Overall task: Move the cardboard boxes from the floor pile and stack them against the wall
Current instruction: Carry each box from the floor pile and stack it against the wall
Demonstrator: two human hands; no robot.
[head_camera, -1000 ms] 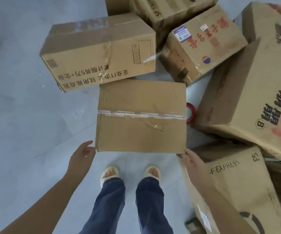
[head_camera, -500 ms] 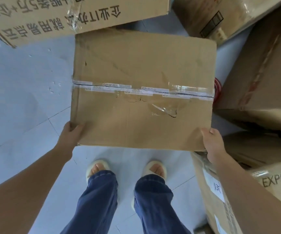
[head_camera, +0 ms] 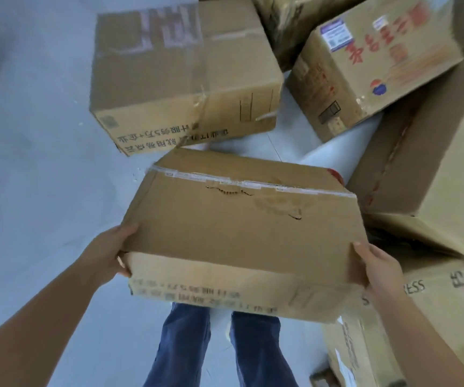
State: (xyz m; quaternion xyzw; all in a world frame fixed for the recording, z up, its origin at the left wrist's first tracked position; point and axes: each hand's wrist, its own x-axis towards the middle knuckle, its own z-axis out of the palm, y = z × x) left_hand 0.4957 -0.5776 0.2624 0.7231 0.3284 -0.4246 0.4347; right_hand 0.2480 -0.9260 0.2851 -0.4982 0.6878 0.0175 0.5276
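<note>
Cardboard box [head_camera: 242,233] is hanging tilted above the floor, off the pile, as I'm gripping its near corners with my left hand [head_camera: 111,254] and right hand [head_camera: 376,268], risking it slipping or its torn tape seam [head_camera: 253,185] splitting.

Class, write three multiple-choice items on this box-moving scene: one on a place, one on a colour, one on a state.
1. Where is the red tape roll?
A. behind the held taped cardboard box
B. on the person's foot
C. on top of a box

2. What colour are the trousers?
A. white
B. blue
C. green

3. How is the held box carried?
A. one hand
B. both hands
C. lying untouched

Answers: 1 A, its red edge peeks past the box's far right corner; 2 B, blue legs show below; 3 B, left hand and right hand grip the near corners.
</note>
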